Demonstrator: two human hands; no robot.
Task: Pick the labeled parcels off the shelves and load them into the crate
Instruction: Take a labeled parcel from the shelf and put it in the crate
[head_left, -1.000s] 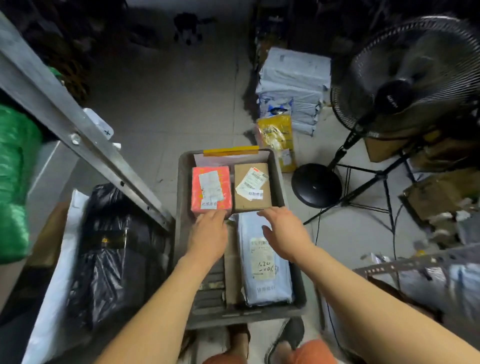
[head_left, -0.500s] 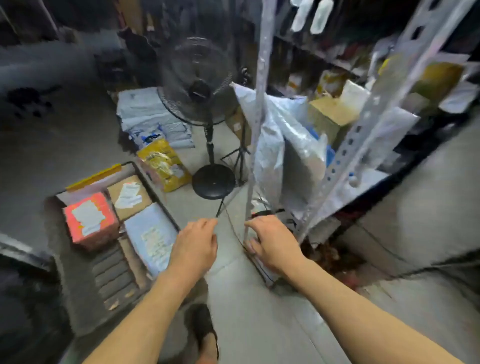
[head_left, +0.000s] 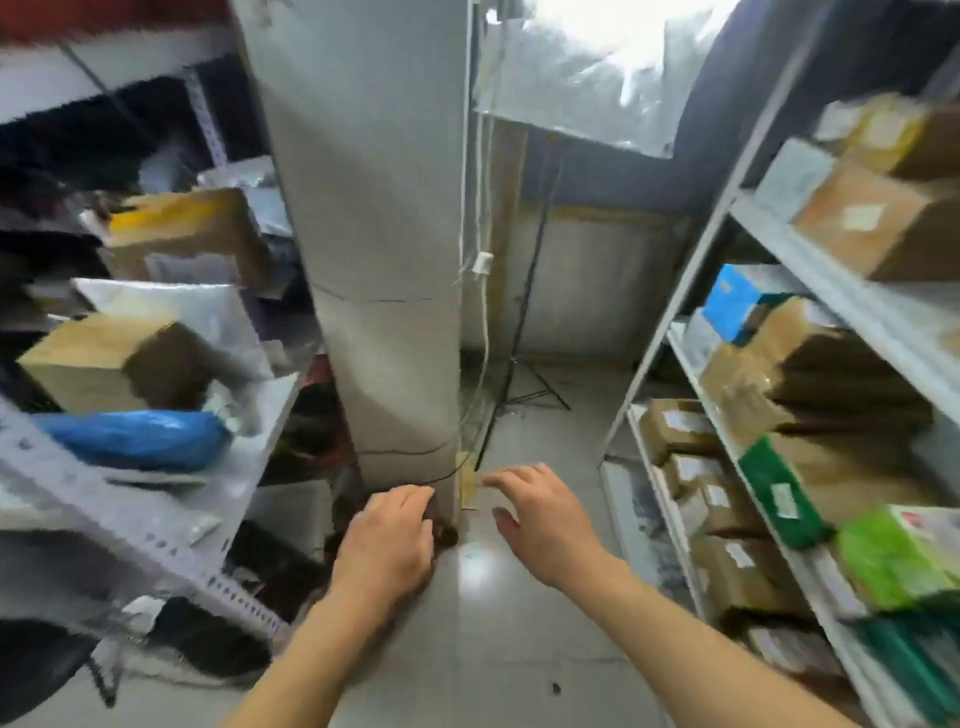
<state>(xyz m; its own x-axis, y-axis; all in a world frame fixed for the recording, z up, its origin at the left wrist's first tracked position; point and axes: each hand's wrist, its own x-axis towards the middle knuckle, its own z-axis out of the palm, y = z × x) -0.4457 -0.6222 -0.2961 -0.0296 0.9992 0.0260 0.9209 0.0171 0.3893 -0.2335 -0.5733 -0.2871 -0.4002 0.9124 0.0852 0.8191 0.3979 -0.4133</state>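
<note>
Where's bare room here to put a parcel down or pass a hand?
Bare floor runs between the grey pillar and the right shelves, around both empty hands. Right shelves are packed with boxes; left shelves crowded with bags and cartons.

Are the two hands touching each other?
Apart. The head view shows bare floor plainly between the left hand and the right hand; both are open and hold nothing.
</note>
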